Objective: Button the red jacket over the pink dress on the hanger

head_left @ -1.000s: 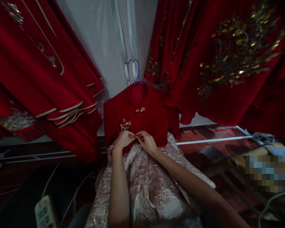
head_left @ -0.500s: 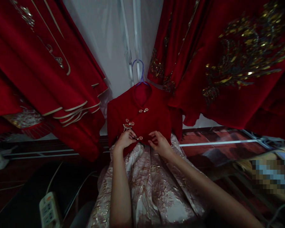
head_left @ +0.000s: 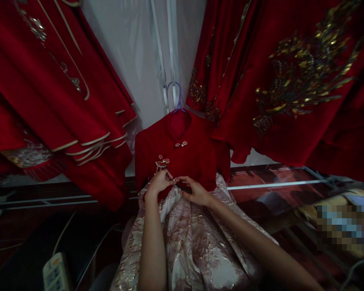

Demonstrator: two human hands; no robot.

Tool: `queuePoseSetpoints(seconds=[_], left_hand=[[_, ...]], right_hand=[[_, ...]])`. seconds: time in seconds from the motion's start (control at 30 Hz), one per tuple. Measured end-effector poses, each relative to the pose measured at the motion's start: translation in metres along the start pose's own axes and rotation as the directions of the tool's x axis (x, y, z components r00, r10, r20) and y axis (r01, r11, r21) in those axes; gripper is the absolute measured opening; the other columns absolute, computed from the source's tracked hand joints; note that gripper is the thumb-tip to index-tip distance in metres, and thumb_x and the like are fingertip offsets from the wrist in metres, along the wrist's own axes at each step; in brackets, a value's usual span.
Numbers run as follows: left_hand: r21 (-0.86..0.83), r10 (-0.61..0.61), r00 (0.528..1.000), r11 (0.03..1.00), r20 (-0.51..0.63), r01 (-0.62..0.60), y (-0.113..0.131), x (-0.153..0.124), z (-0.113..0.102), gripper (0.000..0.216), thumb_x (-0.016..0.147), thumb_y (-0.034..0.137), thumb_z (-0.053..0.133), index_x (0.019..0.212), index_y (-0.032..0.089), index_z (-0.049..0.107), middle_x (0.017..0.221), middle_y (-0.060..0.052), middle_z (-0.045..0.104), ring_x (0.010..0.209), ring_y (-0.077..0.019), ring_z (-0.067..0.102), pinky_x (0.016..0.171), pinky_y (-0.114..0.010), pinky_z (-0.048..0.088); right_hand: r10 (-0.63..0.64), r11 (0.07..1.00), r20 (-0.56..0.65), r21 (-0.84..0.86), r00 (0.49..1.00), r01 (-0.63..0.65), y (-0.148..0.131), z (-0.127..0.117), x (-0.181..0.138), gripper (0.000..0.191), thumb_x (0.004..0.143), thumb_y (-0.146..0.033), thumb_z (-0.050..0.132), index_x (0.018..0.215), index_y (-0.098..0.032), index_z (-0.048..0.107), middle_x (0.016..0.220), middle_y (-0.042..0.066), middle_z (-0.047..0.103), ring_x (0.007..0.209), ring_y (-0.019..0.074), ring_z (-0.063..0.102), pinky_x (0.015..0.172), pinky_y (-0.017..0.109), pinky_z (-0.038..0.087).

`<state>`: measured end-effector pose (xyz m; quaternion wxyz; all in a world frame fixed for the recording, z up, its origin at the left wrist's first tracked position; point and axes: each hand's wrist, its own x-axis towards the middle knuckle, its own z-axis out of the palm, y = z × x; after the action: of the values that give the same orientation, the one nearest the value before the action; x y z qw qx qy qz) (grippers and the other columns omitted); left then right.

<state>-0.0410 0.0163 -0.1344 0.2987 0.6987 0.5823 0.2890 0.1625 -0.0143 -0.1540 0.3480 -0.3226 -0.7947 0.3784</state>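
Observation:
A small red jacket [head_left: 192,161] hangs on a purple hanger [head_left: 180,97], above a pale pink brocade skirt [head_left: 194,246]. It has a jeweled clasp [head_left: 181,144] at the collar, a jeweled brooch [head_left: 162,162] with hanging strands, and a lower jeweled clasp [head_left: 176,179]. My left hand [head_left: 160,184] is closed in a pinch on the jacket's front at the left side of the lower clasp. From the other side my right hand [head_left: 197,192] reaches to this clasp, index fingertip close to it, thumb and fingers apart. Whether that fingertip touches the clasp I cannot tell.
Red garments with pale piping [head_left: 79,121] hang on the left. On the right hangs a red garment with gold sequins [head_left: 303,76]. A power strip [head_left: 57,271] with cords lies on a dark surface at lower left. A white rail [head_left: 261,185] runs low behind.
My right hand has moved left, up to the lower clasp. My left hand stays at the clasp's left side. The whole view has shifted slightly.

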Motion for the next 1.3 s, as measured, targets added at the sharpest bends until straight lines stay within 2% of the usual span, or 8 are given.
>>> queuePoseSetpoints(seconds=[0.4, 0.63, 0.77, 0.9, 0.97, 1.03, 1.13, 1.3], left_hand=[[-0.08, 0.003, 0.999, 0.997, -0.045, -0.006, 0.003, 0.001, 0.001, 0.026, 0.062, 0.037, 0.073, 0.068, 0.014, 0.062, 0.068, -0.004, 0.067, 0.062, -0.0148, 0.061, 0.061, -0.025, 0.045], [-0.208, -0.027, 1.0, 0.978, -0.003, 0.026, 0.001, -0.003, -0.006, 0.026, 0.061, 0.035, 0.075, 0.067, 0.014, 0.062, 0.069, -0.005, 0.069, 0.064, -0.015, 0.063, 0.061, -0.024, 0.046], [-0.352, -0.012, 0.985, 0.933, 0.173, 0.074, 0.021, -0.013, -0.01, 0.023, 0.06, 0.03, 0.076, 0.068, 0.012, 0.063, 0.068, -0.005, 0.068, 0.064, -0.0132, 0.062, 0.062, -0.024, 0.047], [-0.482, 0.095, 0.935, 0.872, 0.342, 0.088, 0.045, -0.02, -0.011, 0.027, 0.059, 0.03, 0.08, 0.071, 0.011, 0.064, 0.072, -0.004, 0.068, 0.067, -0.0115, 0.063, 0.066, -0.022, 0.05], [-0.55, 0.074, 0.954, 0.829, 0.29, 0.102, 0.05, -0.02, -0.012, 0.031, 0.062, 0.034, 0.078, 0.077, 0.011, 0.064, 0.075, -0.004, 0.068, 0.068, -0.0123, 0.064, 0.065, -0.024, 0.052], [-0.628, -0.025, 0.99, 0.771, 0.137, 0.107, 0.049, -0.017, -0.014, 0.035, 0.066, 0.039, 0.075, 0.086, 0.012, 0.064, 0.079, -0.005, 0.068, 0.07, -0.0136, 0.065, 0.064, -0.026, 0.054], [-0.766, -0.197, 0.974, 0.642, -0.112, 0.042, 0.041, -0.011, -0.019, 0.035, 0.073, 0.041, 0.069, 0.094, 0.013, 0.065, 0.093, -0.009, 0.07, 0.077, -0.0143, 0.067, 0.07, -0.028, 0.056], [-0.895, -0.276, 0.953, 0.447, -0.128, 0.01, 0.032, -0.007, -0.021, 0.025, 0.073, 0.027, 0.07, 0.091, 0.011, 0.068, 0.1, -0.012, 0.071, 0.082, -0.0148, 0.068, 0.087, -0.034, 0.053]], right_hand=[[0.076, 0.99, -0.041, 0.123, 0.996, -0.07, 0.0, 0.007, -0.002, 0.055, 0.077, -0.023, 0.064, 0.126, -0.021, 0.039, 0.124, 0.011, 0.053, 0.113, 0.019, 0.054, 0.094, 0.04, 0.046], [0.027, 0.991, -0.049, 0.135, 0.998, -0.02, -0.005, 0.011, -0.002, 0.063, 0.076, -0.026, 0.065, 0.131, -0.022, 0.034, 0.129, 0.011, 0.048, 0.117, 0.0197, 0.049, 0.095, 0.04, 0.045], [0.03, 0.99, -0.095, 0.138, 0.995, -0.017, -0.011, 0.009, 0.0, 0.041, 0.077, -0.021, 0.06, 0.113, -0.021, 0.042, 0.111, 0.007, 0.053, 0.1, 0.0161, 0.054, 0.08, 0.031, 0.048], [0.011, 0.998, -0.124, 0.064, 0.992, -0.003, -0.025, -0.003, 0.001, 0.028, 0.073, -0.014, 0.056, 0.094, -0.021, 0.04, 0.083, -0.002, 0.048, 0.068, 0.0095, 0.048, 0.06, 0.022, 0.04], [0.024, 0.998, -0.115, 0.063, 0.993, -0.017, -0.035, -0.014, 0.002, 0.028, 0.07, -0.012, 0.055, 0.09, -0.021, 0.039, 0.077, -0.005, 0.045, 0.063, 0.0085, 0.043, 0.058, 0.021, 0.036], [0.039, 0.996, -0.108, 0.087, 0.993, -0.03, -0.044, -0.026, 0.004, 0.025, 0.069, -0.011, 0.054, 0.087, -0.021, 0.04, 0.074, -0.005, 0.044, 0.063, 0.0085, 0.041, 0.059, 0.021, 0.034], [0.038, 0.993, -0.111, 0.113, 0.993, -0.026, -0.055, -0.042, 0.005, 0.02, 0.069, -0.01, 0.051, 0.085, -0.02, 0.042, 0.074, -0.005, 0.043, 0.064, 0.0086, 0.039, 0.061, 0.022, 0.033], [0.019, 0.994, -0.068, 0.108, 0.997, -0.012, -0.061, -0.049, 0.004, 0.018, 0.069, -0.011, 0.051, 0.082, -0.02, 0.043, 0.074, -0.005, 0.043, 0.064, 0.0087, 0.04, 0.061, 0.022, 0.032]])
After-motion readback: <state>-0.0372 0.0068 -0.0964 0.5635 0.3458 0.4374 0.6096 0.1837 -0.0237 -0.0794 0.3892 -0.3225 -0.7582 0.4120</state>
